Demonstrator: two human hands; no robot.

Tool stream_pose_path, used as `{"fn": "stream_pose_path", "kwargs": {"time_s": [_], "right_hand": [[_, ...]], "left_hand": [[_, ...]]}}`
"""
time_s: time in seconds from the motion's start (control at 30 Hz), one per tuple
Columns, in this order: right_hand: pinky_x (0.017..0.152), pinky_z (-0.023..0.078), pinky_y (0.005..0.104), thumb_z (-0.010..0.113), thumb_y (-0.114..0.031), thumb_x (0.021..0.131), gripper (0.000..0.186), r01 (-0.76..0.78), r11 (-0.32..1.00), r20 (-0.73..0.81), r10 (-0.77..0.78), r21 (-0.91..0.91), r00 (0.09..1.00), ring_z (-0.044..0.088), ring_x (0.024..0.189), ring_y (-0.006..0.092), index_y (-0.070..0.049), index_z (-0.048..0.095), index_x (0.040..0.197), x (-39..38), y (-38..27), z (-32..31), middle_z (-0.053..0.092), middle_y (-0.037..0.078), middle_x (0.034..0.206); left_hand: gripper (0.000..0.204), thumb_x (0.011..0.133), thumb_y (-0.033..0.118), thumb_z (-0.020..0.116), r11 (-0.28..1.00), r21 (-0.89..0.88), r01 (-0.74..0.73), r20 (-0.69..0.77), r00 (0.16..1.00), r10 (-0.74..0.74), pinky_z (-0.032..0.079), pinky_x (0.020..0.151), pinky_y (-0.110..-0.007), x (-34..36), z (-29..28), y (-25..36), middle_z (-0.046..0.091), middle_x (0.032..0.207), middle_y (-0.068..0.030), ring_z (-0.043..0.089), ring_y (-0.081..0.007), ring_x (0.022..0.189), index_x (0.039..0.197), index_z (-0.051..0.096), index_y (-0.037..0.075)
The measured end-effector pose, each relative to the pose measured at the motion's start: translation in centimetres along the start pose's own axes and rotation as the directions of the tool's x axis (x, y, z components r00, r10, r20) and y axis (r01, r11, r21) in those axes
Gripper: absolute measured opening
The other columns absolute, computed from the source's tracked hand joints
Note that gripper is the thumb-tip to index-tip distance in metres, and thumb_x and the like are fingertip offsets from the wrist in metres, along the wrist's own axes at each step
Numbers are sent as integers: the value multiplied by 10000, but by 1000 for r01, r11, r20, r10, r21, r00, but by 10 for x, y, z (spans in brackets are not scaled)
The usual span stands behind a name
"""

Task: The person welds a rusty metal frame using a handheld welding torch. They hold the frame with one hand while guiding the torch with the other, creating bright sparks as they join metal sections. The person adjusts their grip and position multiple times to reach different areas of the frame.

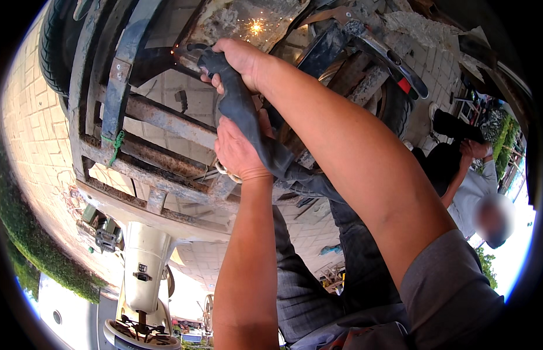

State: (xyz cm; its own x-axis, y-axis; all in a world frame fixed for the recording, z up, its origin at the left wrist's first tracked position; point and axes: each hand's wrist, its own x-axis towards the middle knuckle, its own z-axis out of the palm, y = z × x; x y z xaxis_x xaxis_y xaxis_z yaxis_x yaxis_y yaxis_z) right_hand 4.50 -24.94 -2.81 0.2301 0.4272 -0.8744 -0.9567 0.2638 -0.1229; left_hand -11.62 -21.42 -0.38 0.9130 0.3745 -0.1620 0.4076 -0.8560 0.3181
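Observation:
A dark handheld tool, by its look an angle grinder [239, 105] in a loose black sleeve, slants across the upper middle of the view. My left hand [242, 149] is closed around its lower body. Higher up, my right hand [241, 61] grips the tool near its head, fingers wrapped over the far side. The head sits beside a dark metal bar [153, 65] of a rusty metal frame [160, 114]. An orange glow shows at the bar's end, and bright sparks [256, 26] burst in front of a worn metal panel [225, 23]. The tool's working edge is too small to make out.
A black tyre [54, 49] stands at the upper left. Green string [116, 146] is tied to the frame. Below left is a cream vehicle part [144, 265]. A curved metal bar [388, 58] juts at the upper right. Another person [467, 186] is at the right, on paving.

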Motion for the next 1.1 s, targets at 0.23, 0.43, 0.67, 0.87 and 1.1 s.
{"fn": "stream_pose_path", "kwargs": {"time_s": [0.23,0.43,0.67,0.87,1.1], "right_hand": [[428,425,320,407,-253,900,286,5,1000,-17,-4,23,1000,488,476,177,2,498,992,-2,0,2,571,189,781],[432,429,319,418,-252,893,278,-9,1000,-15,9,22,1000,486,483,178,-3,498,986,1,-1,0,563,187,785],[433,432,316,424,-263,894,285,11,1000,2,-11,-20,1000,485,481,177,-6,503,988,2,1,-1,567,189,786],[431,432,317,404,-248,904,278,19,1000,5,-19,4,1000,490,474,173,-3,506,988,-1,0,1,580,195,785],[429,427,323,386,-243,911,288,32,999,40,-31,-22,999,495,472,173,10,499,987,-1,0,-1,582,190,776]], "left_hand": [[611,773,465,638,1000,-7,3,-19,1000,-3,414,758,-419,0,1,0,604,969,-185,575,-334,915,1070,481,-45],[535,802,430,613,1000,-14,-21,-31,999,21,420,730,-436,1,-1,2,598,937,-185,573,-358,878,1053,501,-28],[389,863,352,556,998,-48,-36,-71,997,33,429,687,-467,2,-3,4,583,905,-188,563,-404,827,1040,542,6],[616,768,464,637,1000,3,-15,8,1000,15,415,767,-411,0,-1,0,604,979,-180,573,-330,926,1077,484,-46],[627,771,464,638,1000,6,-5,20,1000,5,416,767,-411,1,-2,1,603,980,-188,574,-335,925,1086,481,-55]]}}
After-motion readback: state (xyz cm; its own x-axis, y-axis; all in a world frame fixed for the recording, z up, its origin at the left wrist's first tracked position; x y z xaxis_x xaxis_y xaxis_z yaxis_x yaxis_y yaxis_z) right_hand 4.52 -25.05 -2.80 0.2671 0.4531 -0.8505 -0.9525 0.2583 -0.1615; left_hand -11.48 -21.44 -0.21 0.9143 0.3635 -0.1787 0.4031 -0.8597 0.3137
